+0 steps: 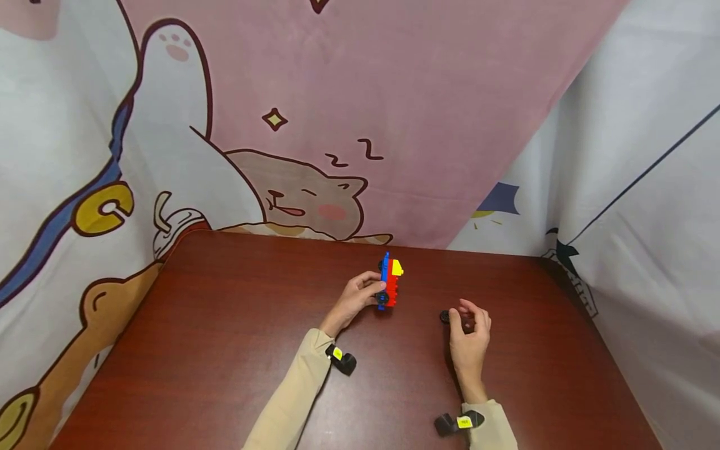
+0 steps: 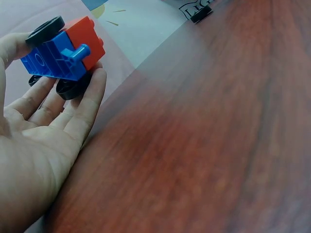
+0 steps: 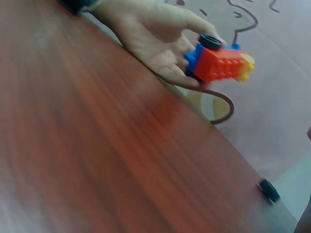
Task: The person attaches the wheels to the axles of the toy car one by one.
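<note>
My left hand (image 1: 352,305) holds a toy building-block car (image 1: 392,287) above the table, thumb on one side and fingers on the other. The car has a blue chassis (image 2: 51,57), red studded bricks (image 3: 221,65) and a yellow sloped piece (image 1: 397,267). Black wheels (image 2: 46,31) sit along its sides; the left wrist view shows its underside and a blue peg at one end. A loose black wheel (image 1: 444,317) is on the table, just left of my right thumb. My right hand (image 1: 470,350) has its fingers loosely bent, with nothing visible between them.
The dark reddish-brown table (image 1: 236,350) ends at a back edge against a hanging cartoon-print cloth (image 1: 422,112). White cloth (image 1: 647,219) hangs along the right side. Black wrist cameras (image 1: 343,360) are strapped on both wrists.
</note>
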A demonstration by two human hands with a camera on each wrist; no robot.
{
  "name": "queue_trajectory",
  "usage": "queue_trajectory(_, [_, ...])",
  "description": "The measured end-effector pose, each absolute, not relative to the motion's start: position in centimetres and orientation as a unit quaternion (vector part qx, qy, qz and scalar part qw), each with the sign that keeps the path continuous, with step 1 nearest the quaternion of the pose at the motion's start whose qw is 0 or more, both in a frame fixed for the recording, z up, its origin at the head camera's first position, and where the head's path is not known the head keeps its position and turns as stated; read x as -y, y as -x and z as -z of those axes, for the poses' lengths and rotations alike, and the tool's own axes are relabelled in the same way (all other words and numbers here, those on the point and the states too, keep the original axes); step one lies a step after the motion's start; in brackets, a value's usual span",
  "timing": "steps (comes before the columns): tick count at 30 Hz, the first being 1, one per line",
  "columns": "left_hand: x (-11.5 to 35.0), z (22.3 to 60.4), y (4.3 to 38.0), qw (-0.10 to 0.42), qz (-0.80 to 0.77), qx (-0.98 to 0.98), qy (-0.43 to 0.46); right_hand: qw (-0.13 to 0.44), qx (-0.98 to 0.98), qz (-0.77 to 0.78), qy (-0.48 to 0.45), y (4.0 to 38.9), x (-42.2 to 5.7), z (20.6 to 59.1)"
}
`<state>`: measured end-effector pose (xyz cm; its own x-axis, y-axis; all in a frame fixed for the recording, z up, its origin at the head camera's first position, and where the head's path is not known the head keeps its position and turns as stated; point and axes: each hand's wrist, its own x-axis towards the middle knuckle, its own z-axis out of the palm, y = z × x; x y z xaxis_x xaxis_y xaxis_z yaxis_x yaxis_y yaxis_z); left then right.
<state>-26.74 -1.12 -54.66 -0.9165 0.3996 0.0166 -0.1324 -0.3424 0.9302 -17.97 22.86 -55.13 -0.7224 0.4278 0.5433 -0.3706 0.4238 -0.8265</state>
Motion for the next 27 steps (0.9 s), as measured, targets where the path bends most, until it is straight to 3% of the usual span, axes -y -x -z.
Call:
queue_trajectory(5, [1.2,54.6,26.6,0.158,-0.809,-0.552,-0.123,0.362,0.781,-0.502,0.078,17.8,-24.4,55.7])
queue_trajectory(11, [1.2,54.5,26.3,0.154,-0.816,-0.542,-0.131,0.248,0.858,-0.437,0.107,17.6,-24.7,55.6])
queue_trajectory(15, [1.3,54.6,26.3,0.152,-0.817,-0.541,-0.131,0.206,0.888,-0.399,0.097,17.7,-24.6,55.6])
queue_trajectory(27, [1.2,54.5,26.5,0.157,-0.813,-0.545,-0.13,0.214,0.909,-0.351,0.07,17.7,-24.5,55.9])
